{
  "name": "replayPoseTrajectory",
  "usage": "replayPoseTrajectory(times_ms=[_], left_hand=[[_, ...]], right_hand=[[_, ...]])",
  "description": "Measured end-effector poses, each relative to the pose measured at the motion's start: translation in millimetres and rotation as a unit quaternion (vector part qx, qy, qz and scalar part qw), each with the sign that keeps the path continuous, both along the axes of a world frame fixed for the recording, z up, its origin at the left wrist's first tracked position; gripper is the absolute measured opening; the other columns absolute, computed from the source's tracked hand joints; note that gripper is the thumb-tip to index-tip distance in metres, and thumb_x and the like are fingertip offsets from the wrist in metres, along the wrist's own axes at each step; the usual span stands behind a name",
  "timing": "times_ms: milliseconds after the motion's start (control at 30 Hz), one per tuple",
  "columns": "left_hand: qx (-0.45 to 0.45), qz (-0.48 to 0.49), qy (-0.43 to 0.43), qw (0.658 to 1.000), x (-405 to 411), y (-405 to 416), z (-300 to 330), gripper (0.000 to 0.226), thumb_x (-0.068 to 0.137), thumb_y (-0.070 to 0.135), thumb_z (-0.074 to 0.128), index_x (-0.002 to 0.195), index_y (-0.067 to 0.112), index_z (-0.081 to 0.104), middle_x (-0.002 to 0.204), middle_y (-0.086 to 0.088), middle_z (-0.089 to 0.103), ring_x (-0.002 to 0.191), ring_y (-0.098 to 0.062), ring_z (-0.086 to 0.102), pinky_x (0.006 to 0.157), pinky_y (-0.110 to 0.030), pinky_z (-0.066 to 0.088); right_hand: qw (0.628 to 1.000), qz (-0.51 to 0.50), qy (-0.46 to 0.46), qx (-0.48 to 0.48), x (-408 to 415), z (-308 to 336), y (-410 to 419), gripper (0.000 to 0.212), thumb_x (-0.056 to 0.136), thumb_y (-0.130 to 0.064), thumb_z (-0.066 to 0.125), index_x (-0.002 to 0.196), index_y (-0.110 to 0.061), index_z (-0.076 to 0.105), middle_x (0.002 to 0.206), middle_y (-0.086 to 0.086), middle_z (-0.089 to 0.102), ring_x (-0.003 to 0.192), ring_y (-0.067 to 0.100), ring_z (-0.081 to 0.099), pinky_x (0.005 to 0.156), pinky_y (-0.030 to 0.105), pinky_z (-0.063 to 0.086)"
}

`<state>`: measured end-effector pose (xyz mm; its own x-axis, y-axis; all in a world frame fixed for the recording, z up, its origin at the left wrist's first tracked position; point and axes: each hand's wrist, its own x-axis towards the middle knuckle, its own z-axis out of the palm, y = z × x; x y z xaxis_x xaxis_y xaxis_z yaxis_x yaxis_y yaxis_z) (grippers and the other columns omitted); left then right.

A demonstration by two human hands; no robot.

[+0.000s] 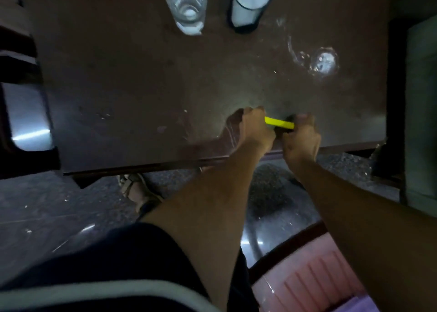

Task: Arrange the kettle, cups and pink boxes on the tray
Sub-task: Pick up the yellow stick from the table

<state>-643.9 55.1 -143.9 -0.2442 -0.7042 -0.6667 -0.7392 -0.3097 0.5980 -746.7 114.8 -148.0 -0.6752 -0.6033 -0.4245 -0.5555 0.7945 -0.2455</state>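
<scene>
Both my hands are at the near edge of a dark brown table [142, 80]. My left hand [254, 128] and my right hand [301, 136] grip the two ends of a narrow bright yellow object [279, 123] that lies between them. I cannot tell what the yellow object is. No kettle, cup or tray is recognisable in this dim view. A pink ribbed object [314, 285] lies low at the bottom right, partly hidden by my right forearm.
A clear plastic bottle [186, 4] lies at the table's far edge, beside a white and black item [248, 6]. A clear glass [324, 62] stands at the right of the table. My sandalled foot [137, 188] is on the speckled floor.
</scene>
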Motion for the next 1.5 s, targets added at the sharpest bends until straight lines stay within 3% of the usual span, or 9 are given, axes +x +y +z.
replayPoseTrajectory(times_ms=[167,400,467,633,767,867,1133,1233,1500], left_hand=[[-0.021,0.086,0.002,0.996,43.7,-25.1,21.1,0.014,0.091,0.003,0.064,0.102,0.004,0.072,0.114,-0.022,0.069,0.111,-0.044,0.064,0.091,-0.047,0.046],[-0.07,0.307,0.011,0.949,178.9,-83.2,67.2,0.025,0.083,0.0,0.053,0.09,0.006,0.076,0.103,-0.02,0.074,0.106,-0.044,0.066,0.083,-0.045,0.05],[-0.099,0.376,0.016,0.921,231.5,-98.0,80.6,0.029,0.082,0.005,0.05,0.088,0.013,0.077,0.105,-0.019,0.074,0.106,-0.042,0.066,0.086,-0.042,0.049],[-0.179,0.551,-0.024,0.815,380.3,-120.9,110.8,0.039,0.094,-0.002,0.055,0.123,0.012,0.078,0.122,-0.017,0.072,0.12,-0.036,0.063,0.102,-0.038,0.041],[-0.275,0.653,-0.06,0.703,488.5,-122.2,138.1,0.029,0.093,-0.002,0.061,0.116,0.005,0.077,0.116,-0.018,0.074,0.113,-0.036,0.065,0.098,-0.038,0.04],[-0.291,0.69,-0.087,0.657,545.2,-106.3,144.8,0.027,0.089,-0.002,0.063,0.112,0.005,0.076,0.11,-0.015,0.076,0.106,-0.035,0.067,0.096,-0.04,0.043],[-0.191,0.717,-0.151,0.653,598.9,-61.7,107.4,0.02,0.088,0.009,0.066,0.103,0.018,0.077,0.105,-0.005,0.077,0.105,-0.031,0.066,0.104,-0.046,0.045],[-0.186,0.705,-0.156,0.667,599.0,-58.4,98.1,0.02,0.087,0.009,0.065,0.103,0.015,0.076,0.105,-0.006,0.075,0.104,-0.032,0.066,0.099,-0.047,0.046],[-0.169,0.663,-0.217,0.697,608.6,-65.1,87.7,0.02,0.09,0.022,0.07,0.108,0.02,0.077,0.113,0.0,0.071,0.108,-0.024,0.064,0.102,-0.048,0.042]], right_hand=[[0.999,0.04,0.002,-0.024,38.2,11.2,-29.0,0.024,0.097,-0.013,0.058,0.114,-0.006,0.074,0.112,0.028,0.07,0.109,0.047,0.064,0.09,0.047,0.049],[0.991,0.088,-0.051,-0.085,183.9,45.5,-126.6,0.026,0.089,-0.004,0.061,0.109,-0.011,0.076,0.115,0.023,0.07,0.106,0.043,0.066,0.088,0.043,0.051],[0.981,0.161,-0.054,-0.094,232.8,57.1,-153.1,0.029,0.089,-0.002,0.059,0.111,-0.012,0.074,0.118,0.021,0.066,0.106,0.043,0.064,0.089,0.042,0.05],[0.919,0.356,-0.088,-0.148,380.0,90.7,-222.3,0.032,0.086,0.003,0.057,0.109,-0.01,0.075,0.109,0.018,0.071,0.102,0.038,0.067,0.094,0.043,0.05],[0.86,0.439,-0.117,-0.232,523.9,123.8,-258.9,0.031,0.088,-0.002,0.056,0.11,-0.012,0.075,0.11,0.016,0.073,0.108,0.035,0.066,0.097,0.04,0.049],[0.82,0.49,-0.134,-0.262,606.6,135.6,-256.5,0.031,0.088,-0.004,0.056,0.112,-0.012,0.073,0.114,0.014,0.07,0.114,0.033,0.062,0.098,0.037,0.041],[0.748,0.619,-0.148,-0.189,671.8,118.7,-228.4,0.028,0.086,-0.007,0.06,0.112,-0.009,0.071,0.112,0.015,0.068,0.106,0.035,0.063,0.09,0.042,0.051],[0.741,0.633,-0.151,-0.166,664.4,111.4,-220.0,0.031,0.081,-0.023,0.06,0.107,-0.009,0.071,0.11,0.015,0.069,0.101,0.037,0.065,0.082,0.042,0.052],[0.738,0.633,-0.155,-0.173,655.1,112.7,-226.6,0.046,0.076,-0.024,0.047,0.115,-0.015,0.068,0.112,0.01,0.07,0.104,0.034,0.065,0.085,0.039,0.051]])
